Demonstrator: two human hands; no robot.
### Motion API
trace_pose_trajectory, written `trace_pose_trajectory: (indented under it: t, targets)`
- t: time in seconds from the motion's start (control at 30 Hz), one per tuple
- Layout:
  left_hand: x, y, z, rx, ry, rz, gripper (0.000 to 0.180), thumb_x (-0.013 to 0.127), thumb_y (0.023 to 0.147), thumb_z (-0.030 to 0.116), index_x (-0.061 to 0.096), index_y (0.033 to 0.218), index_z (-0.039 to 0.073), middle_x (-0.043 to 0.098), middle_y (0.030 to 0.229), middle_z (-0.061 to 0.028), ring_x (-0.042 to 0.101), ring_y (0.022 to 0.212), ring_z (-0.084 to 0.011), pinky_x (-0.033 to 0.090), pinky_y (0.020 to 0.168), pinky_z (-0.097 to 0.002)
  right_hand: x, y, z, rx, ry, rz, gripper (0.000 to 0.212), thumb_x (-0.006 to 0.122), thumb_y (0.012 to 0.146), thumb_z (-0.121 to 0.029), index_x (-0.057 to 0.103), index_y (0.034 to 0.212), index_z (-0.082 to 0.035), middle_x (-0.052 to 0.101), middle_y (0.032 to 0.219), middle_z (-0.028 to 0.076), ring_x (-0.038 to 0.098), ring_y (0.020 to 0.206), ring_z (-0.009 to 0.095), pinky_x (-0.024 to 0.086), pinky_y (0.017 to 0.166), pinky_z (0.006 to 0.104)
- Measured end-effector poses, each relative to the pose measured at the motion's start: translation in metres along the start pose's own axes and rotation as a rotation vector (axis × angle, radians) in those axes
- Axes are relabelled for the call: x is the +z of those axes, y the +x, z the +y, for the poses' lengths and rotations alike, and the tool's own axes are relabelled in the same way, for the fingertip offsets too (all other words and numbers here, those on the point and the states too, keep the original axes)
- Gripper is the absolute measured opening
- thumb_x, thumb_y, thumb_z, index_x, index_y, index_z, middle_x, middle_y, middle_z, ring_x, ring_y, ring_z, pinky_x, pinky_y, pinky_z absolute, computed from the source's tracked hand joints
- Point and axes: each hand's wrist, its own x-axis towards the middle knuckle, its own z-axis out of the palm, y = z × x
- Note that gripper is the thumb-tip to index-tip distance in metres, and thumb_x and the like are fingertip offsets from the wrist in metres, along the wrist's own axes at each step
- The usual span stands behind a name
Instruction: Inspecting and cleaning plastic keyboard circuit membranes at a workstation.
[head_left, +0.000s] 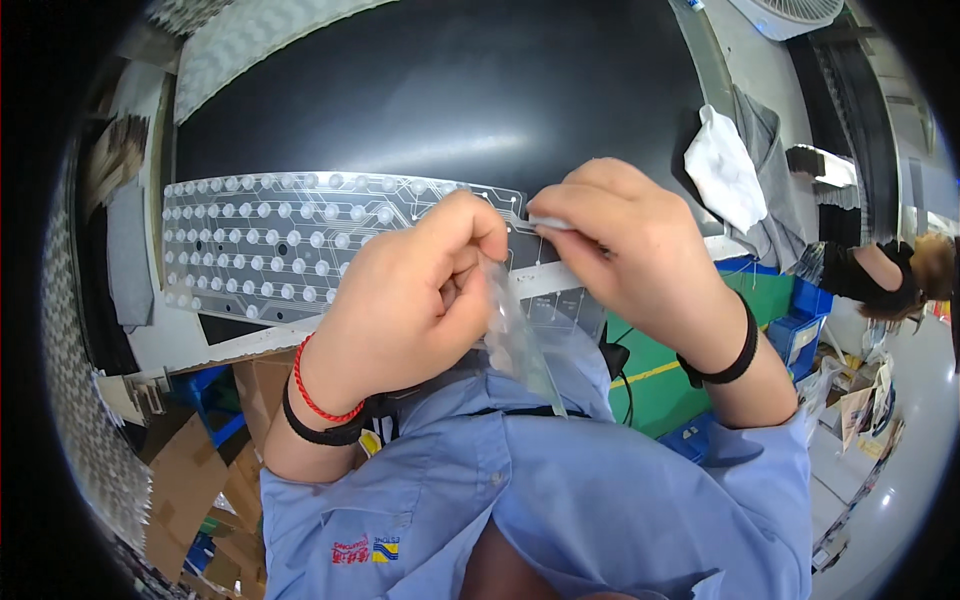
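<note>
Right hand pinches a small pale strip, left hand a clear film. From both grips a translucent circuit sheet runs leftward on the black desk, long axis along the near edge, right hand nearer its right end.

Red lettering and apparently lettered logo on blue shirt

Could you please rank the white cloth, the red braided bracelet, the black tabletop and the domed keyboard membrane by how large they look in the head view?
Largest to smallest:
1. Black tabletop
2. Domed keyboard membrane, though partly covered by the left hand
3. White cloth
4. Red braided bracelet
</note>
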Motion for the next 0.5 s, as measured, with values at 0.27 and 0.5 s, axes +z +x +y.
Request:
trace_pose_trajectory:
  t: [0.27, 0.5]
  targets:
    - [0.0, 0.0, -0.001, 0.021, 0.03, -0.015, 0.024, 0.056, 0.081, -0.006, 0.051, 0.101, 0.006, 0.045, 0.057, -0.004, 0.043, 0.047, -0.0168, 0.032, 0.048, -0.0313, -0.021, -0.024, 0.007, 0.207, -0.086, 0.041, 0.018, 0.069, 0.078, 0.0, 0.068, 0.096, -0.003, 0.063, 0.088, 0.014, 0.062, 0.084, 0.035, 0.052, 0.076, 0.0416]
    - [0.0, -0.005, 0.004, -0.059, -0.065, -0.003, 0.016, 0.055, 0.087, -0.005, 0.051, 0.1, 0.004, 0.05, 0.063, -0.0009, 0.043, 0.055, -0.0067, 0.033, 0.052, -0.0241, -0.025, -0.055, 0.015, 0.166, -0.241, 0.052, 0.024, 0.069, 0.079, 0.002, 0.067, 0.102, -0.003, 0.062, 0.091, 0.013, 0.062, 0.087, 0.033, 0.052, 0.074, 0.0411]
